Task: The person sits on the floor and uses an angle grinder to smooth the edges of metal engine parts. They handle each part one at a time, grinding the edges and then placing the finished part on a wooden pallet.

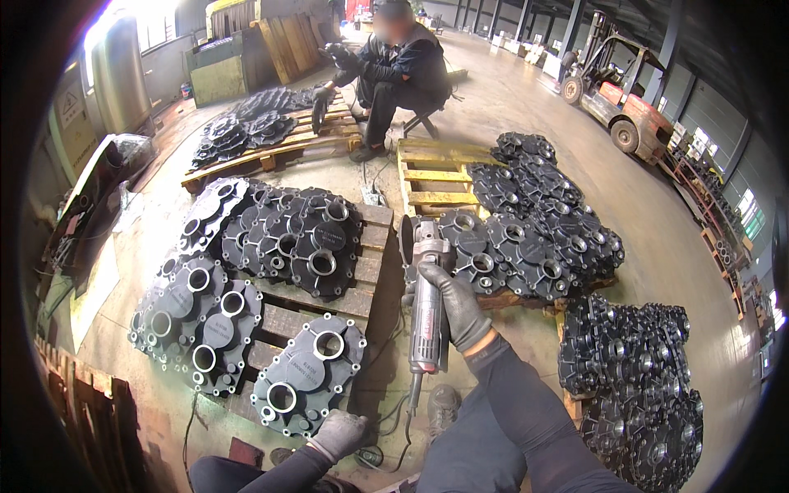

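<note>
Two gloved hands work over a wooden pallet (pixel 374 246): the right hand (pixel 454 306) is wrapped tight around an angle grinder (pixel 427 308), long axis running away from the worker, disc end far. The left hand (pixel 339 433), fingers curled, rests at the near edge of a dark cast housing (pixel 308 374), left of the tool.

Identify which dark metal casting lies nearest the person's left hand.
The casting at the pallet's front edge, lying alone and flat, just above the gloved left hand.
</note>
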